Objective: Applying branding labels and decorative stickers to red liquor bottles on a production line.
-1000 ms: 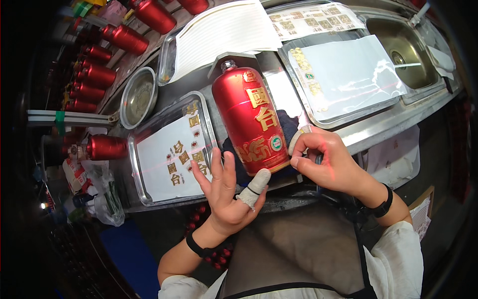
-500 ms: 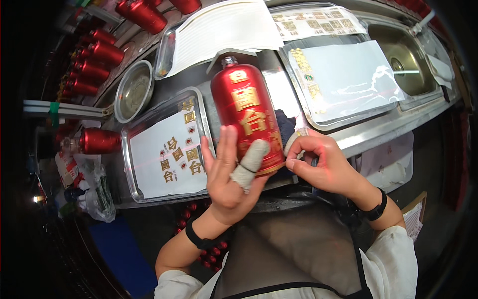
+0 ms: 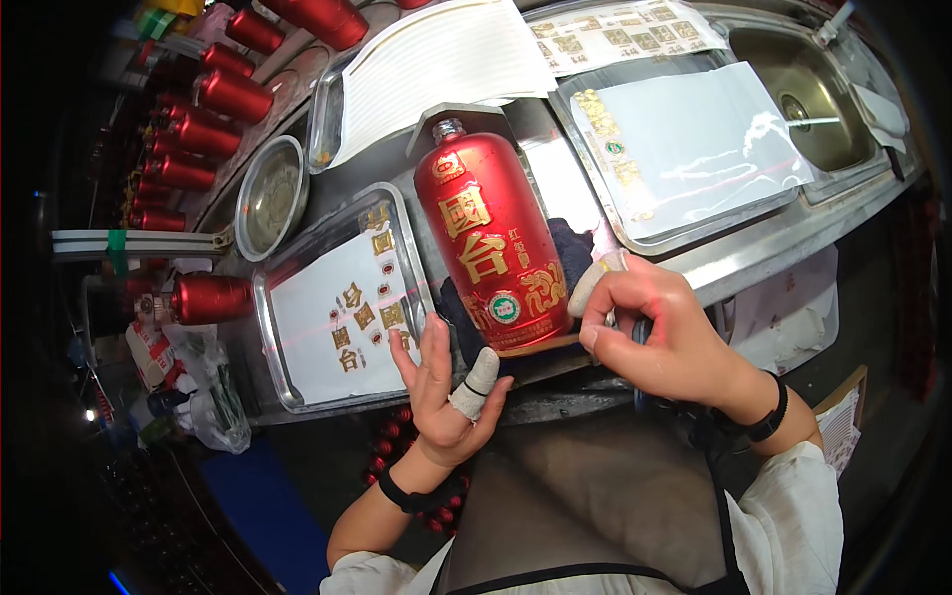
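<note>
A shiny red bottle (image 3: 496,238) with gold lettering, a gold dragon pattern and a round green emblem lies tilted back on a stand, its neck pointing away from me. Dark cloth (image 3: 573,253) shows beside its lower half. Just left of the bottle's base, my left hand (image 3: 446,397) is open, fingers spread, apart from the bottle. One of its fingers wears a pale wrapping. On the other side my right hand (image 3: 659,332) is closed in a pinch near the bottle's lower right edge, with a pale-wrapped finger extended. Whatever it may hold is hidden.
Left of the bottle, a metal tray (image 3: 281,359) holds a white sheet with gold decals. At right another tray (image 3: 640,248) carries a sheet with a gold decal strip. Stacked paper (image 3: 441,74), a metal bowl (image 3: 268,203), a sink (image 3: 793,99) and several red bottles (image 3: 233,96) surround these.
My left hand has come off the bottle's front, moving down and left, uncovering the emblem and dragon pattern. The right hand stays in its pinch near the bottle's base.
</note>
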### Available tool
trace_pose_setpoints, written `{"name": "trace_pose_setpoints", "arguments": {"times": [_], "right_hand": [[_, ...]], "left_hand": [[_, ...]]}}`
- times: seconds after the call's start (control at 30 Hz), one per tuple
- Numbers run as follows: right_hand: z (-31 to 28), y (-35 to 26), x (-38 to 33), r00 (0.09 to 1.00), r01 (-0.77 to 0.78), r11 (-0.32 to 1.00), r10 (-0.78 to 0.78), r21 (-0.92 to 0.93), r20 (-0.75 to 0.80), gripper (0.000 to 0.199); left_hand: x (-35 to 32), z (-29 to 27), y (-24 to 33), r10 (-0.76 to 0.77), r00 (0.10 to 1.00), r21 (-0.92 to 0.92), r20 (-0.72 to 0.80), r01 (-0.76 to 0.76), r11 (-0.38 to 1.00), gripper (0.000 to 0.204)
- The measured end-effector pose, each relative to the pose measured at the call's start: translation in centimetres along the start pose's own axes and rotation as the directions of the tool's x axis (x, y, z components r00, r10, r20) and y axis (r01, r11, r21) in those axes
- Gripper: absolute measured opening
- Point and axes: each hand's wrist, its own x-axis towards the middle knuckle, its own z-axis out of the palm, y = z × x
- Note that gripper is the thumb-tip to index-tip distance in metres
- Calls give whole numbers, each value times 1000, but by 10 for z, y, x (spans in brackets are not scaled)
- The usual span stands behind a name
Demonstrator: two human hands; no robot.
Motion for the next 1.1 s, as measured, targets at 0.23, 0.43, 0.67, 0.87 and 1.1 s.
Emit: {"name": "trace_pose_setpoints", "arguments": {"times": [0.23, 0.43, 0.67, 0.87, 1.1], "right_hand": [[2, 8, 4, 994, -110, 993, 111, 35, -23, 6], [3, 10, 3, 992, -126, 990, 127, 56, -18, 6], [3, 14, 4, 992, -128, 992, 128, -13, 2, 4], [3, 16, 4, 986, -165, 986, 164, 33, 27, 4], [2, 14, 0, 986, -164, 983, 161, 79, 45, 9]], "left_hand": [[9, -4, 5, 19, 1000, -15, 20, -19, 1000, 40], [24, -5, 10, 82, 996, 50, 28, -83, 995, 38], [57, -2, 29, 97, 992, 142, 84, -108, 984, 43], [64, 12, 18, 44, 996, 49, -77, -40, 998, 60], [28, -2, 5, -33, 999, -77, -16, 32, 997, 56]]}}
